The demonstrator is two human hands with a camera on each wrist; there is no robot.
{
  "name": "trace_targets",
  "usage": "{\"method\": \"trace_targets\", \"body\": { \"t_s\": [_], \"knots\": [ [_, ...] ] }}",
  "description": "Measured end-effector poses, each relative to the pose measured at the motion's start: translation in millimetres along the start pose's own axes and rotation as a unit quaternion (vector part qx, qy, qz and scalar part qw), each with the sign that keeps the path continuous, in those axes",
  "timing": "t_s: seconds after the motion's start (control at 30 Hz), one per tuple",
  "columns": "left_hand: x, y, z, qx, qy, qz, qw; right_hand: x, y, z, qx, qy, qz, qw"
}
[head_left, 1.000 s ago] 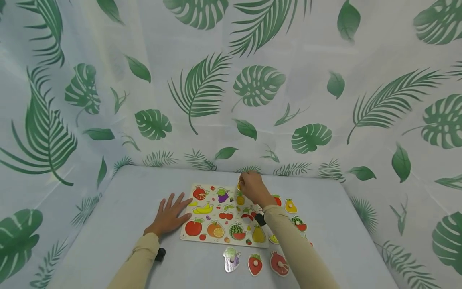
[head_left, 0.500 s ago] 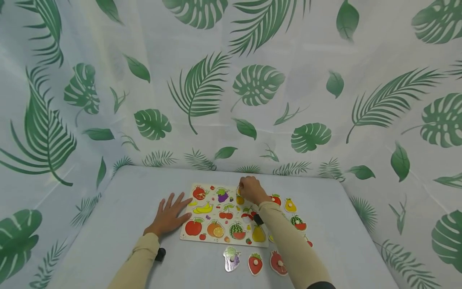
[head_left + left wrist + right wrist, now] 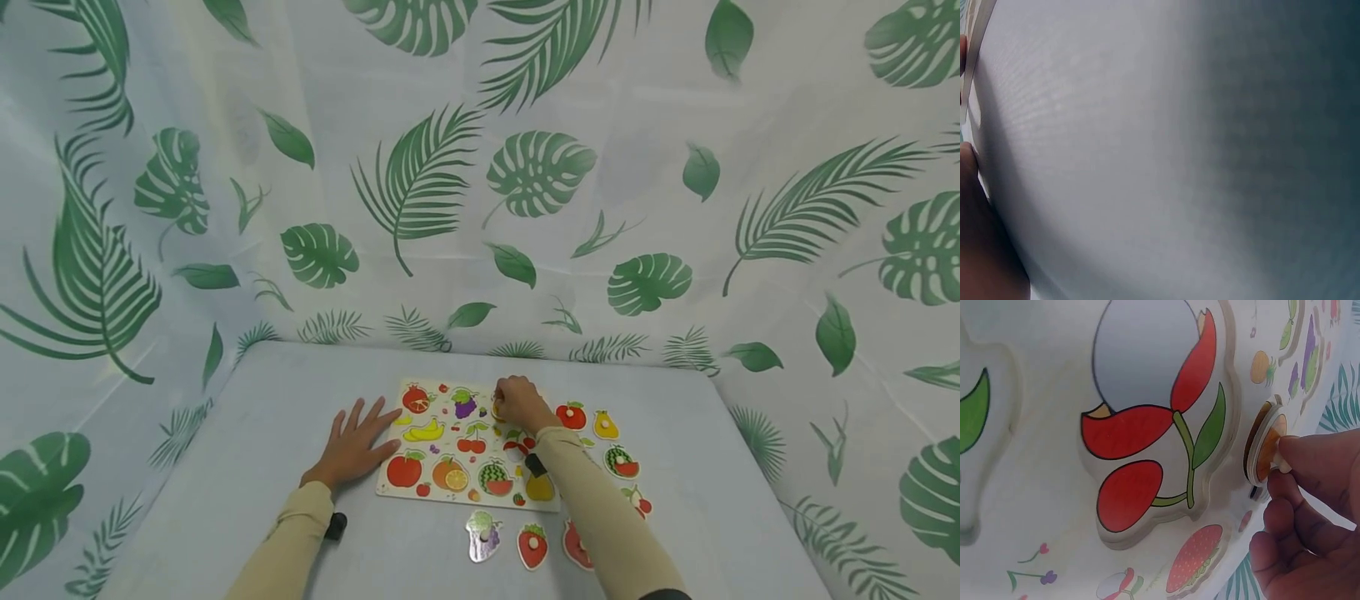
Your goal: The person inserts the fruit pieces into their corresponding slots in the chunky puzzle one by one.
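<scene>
Backdrop of pale cloth printed with green leaves, on the far side and both flanks; a white-covered table in front of it.

Right hand: thumb and forefinger pinched together on the small pale knob of an orange-faced piece; other fingers curled underneath. The piece stands at a slant to the board, close over its far right part, a brown-orange patch showing just behind its rim. Cannot tell from here whether its edge touches the board.

Fruit puzzle board below: cream, flat on the table. Near the hand in the right wrist view, a printed red-peeled fruit with a pale round middle and one green leaf, and a smaller strawberry print.

Left hand: fingers spread and fairly straight, fingertips resting at the board's left edge, gripping nothing. Left wrist view mostly tabletop, a sliver of finger and board edge at its margin.

Loose knobbed pieces around the board. Right side: red round fruit, pear, watermelon, cherries. Near side: grapes, strawberry, and a red piece partly hidden by the right sleeve.

Both sleeves beige; small black device at each wrist.
</scene>
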State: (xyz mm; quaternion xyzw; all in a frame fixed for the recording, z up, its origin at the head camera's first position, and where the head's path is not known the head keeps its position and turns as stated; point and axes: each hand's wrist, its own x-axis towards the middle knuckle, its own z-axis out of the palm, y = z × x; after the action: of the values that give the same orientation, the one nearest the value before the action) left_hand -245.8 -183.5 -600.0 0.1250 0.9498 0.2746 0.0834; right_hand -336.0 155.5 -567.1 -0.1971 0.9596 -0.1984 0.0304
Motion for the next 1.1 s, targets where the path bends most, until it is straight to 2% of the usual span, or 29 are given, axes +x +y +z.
{"method": "trace_targets", "body": {
  "t_s": [0.47,0.77,0.93,1.1],
  "knots": [
    [3.8,-4.6,7.3,0.010,-0.008,-0.013,0.9998,-11.1,-6,1,-0.020,0.009,-0.024,0.9995],
    [4.0,-5.3,4.0,0.013,-0.015,-0.010,0.9998,-8.9,-6,2,-0.004,0.008,-0.011,0.9999],
    [6.7,-9.0,6.7,0.009,-0.002,-0.003,1.0000,-10.0,-3,5,0.003,0.022,-0.014,0.9997],
    [9.3,-16.2,14.0,0.006,0.018,0.003,0.9998,-11.8,-3,4,0.028,-0.005,0.021,0.9994]
  ]
}}
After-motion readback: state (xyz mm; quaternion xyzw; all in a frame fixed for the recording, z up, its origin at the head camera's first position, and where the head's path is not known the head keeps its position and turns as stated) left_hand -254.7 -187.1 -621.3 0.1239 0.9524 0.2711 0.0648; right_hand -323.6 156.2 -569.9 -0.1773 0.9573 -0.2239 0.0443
